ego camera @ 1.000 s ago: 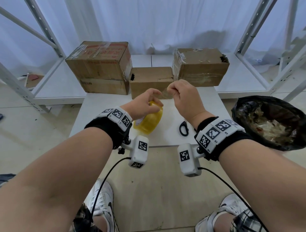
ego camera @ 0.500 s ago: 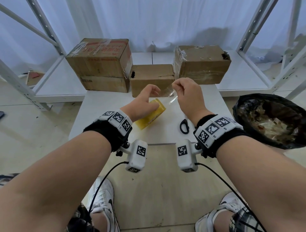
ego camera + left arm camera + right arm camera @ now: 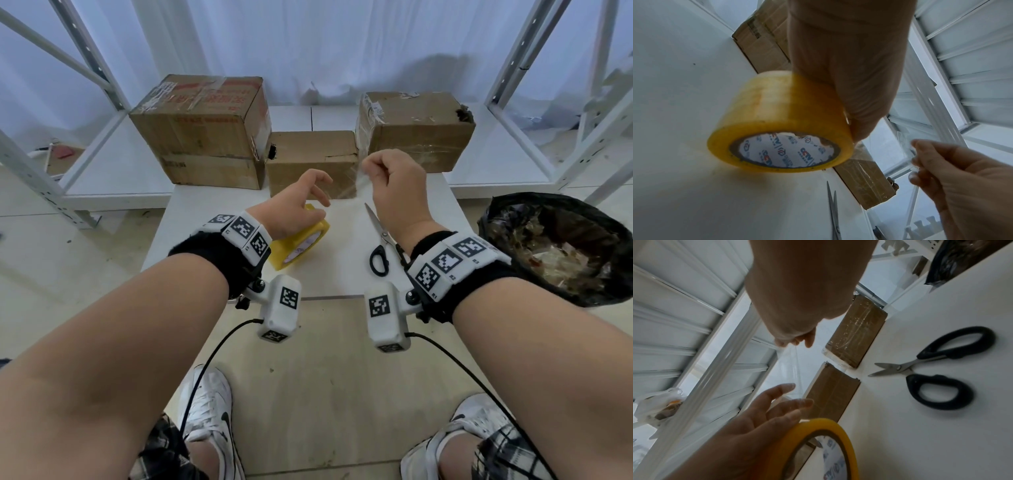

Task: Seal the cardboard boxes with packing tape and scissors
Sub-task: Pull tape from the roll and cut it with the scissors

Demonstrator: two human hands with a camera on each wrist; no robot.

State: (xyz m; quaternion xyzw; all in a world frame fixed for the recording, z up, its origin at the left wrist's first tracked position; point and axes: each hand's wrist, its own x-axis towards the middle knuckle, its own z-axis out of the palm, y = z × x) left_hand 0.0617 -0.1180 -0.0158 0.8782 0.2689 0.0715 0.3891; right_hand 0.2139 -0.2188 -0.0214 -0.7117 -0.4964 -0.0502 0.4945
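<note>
From the head view, the yellow roll of clear packing tape (image 3: 298,242) rests on the white worktop (image 3: 346,270) under the left hand (image 3: 294,209), whose fingers are spread loosely. The right hand (image 3: 394,185) pinches the thin, clingy tape strip (image 3: 356,186), likely to fold and stick to itself; best held by its end.

From the left wrist, the roll's rigid cardboard core (image 3: 786,150) offers a firm hold.

From the right wrist, black-handled steel scissors (image 3: 931,368) lie apart, untouched.

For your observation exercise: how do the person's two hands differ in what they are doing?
The left hand rests on the yellow tape roll with fingers spread; the right hand pinches the clear tape end, fingers curled. The left is low at the table; the right is raised. Both wear wrist cameras.
</note>
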